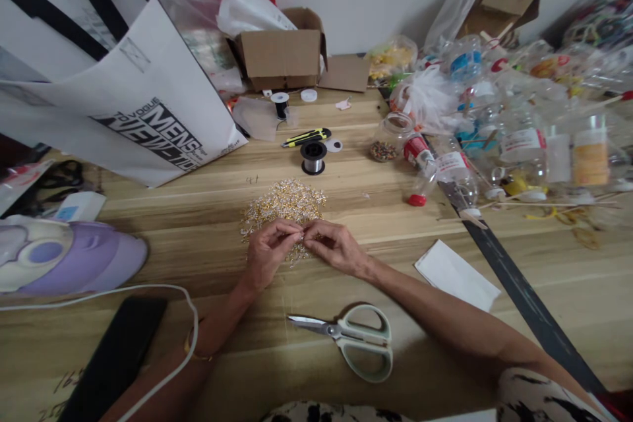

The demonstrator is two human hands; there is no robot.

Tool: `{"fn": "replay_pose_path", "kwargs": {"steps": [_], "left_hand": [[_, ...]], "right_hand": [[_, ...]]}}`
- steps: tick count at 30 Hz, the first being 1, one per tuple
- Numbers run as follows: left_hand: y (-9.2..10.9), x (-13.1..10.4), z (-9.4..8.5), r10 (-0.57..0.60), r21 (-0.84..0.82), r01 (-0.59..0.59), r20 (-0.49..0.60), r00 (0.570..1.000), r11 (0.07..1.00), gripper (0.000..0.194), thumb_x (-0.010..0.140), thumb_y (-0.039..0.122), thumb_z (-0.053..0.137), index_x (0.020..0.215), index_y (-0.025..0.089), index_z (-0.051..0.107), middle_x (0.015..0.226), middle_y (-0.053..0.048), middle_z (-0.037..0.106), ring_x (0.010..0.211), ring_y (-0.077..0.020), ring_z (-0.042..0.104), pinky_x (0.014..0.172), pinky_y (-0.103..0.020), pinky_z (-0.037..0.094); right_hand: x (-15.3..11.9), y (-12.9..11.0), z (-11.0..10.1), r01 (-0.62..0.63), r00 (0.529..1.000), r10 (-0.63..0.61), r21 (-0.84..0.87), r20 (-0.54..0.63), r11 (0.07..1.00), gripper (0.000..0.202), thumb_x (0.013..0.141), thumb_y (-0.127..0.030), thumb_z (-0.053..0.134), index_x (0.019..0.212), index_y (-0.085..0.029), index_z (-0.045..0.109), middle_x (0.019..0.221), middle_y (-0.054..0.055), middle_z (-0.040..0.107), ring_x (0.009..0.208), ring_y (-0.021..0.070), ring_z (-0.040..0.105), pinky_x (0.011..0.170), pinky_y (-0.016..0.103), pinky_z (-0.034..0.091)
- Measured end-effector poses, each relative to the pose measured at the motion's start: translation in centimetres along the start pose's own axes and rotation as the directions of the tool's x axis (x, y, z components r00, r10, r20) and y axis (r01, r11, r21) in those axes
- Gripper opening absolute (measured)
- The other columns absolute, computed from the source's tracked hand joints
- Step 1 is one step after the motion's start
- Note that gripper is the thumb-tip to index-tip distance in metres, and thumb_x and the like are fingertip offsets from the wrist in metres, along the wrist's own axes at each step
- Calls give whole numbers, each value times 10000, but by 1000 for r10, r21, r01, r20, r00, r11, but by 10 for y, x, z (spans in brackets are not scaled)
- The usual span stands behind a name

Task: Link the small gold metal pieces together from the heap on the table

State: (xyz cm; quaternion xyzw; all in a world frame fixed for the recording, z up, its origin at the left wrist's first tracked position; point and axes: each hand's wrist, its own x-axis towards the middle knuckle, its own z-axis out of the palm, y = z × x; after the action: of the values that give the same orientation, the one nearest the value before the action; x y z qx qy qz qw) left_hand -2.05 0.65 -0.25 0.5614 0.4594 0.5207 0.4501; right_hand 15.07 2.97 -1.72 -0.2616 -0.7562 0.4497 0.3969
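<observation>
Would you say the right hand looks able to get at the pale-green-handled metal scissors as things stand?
Probably yes: the scissors lie uncovered on the wooden tabletop, nearer the body than the right hand, with nothing visible between, though it now meets the left hand.

Wooden table (247, 356), light and dark grain; on it, heap of gold and clear beads (281, 199) near middle; scissors (332, 330), blades slightly apart, on near side; wire spool (313, 164) behind heap; cutter (306, 138) just beyond; white paper (455, 275) at right.
</observation>
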Motion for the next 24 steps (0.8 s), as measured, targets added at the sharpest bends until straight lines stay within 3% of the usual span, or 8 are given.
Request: {"fn": "replay_pose_path", "kwargs": {"steps": [5, 12, 17, 24], "left_hand": [[-1, 0, 1, 4, 0, -4, -5, 1000, 1000, 42, 725, 179, 675, 701, 153, 653, 797, -44, 662, 806, -164, 623, 763, -283, 499], [-4, 1, 0, 19, 24, -19, -20, 1000, 1000, 39, 737, 174, 660, 708, 154, 645, 783, -37, 652, 793, -157, 611, 754, -275, 480], [-6, 0, -2, -31, 30, 32, -17, 999, 999, 40, 755, 176, 642, 730, 147, 630, 791, -33, 651, 791, -149, 606, 756, -266, 473], [-8, -1, -1, -96, 114, 95, 2, 995, 989, 71, 778, 215, 617, 765, 145, 610, 760, -22, 636, 736, -140, 587, 706, -247, 456]], "right_hand": [[-1, 1, 1, -19, 1000, 19, -20, 15, 1000, 99, 869, -186, 526, 807, -141, 589, 810, 44, 598, 740, 129, 559, 673, 240, 440], [0, 0, -2, 22, 1000, -23, -110, -12, 994, 91, 872, -185, 520, 821, -146, 585, 835, 62, 604, 766, 146, 560, 703, 271, 458], [1, -1, -3, 68, 998, -69, -174, 3, 982, 79, 878, -170, 510, 841, -146, 575, 845, 67, 602, 773, 146, 560, 707, 273, 465], [-4, 0, -4, 149, 989, -130, -417, 74, 897, 114, 910, -182, 462, 905, -150, 572, 890, 76, 609, 782, 141, 570, 696, 247, 459]]}}
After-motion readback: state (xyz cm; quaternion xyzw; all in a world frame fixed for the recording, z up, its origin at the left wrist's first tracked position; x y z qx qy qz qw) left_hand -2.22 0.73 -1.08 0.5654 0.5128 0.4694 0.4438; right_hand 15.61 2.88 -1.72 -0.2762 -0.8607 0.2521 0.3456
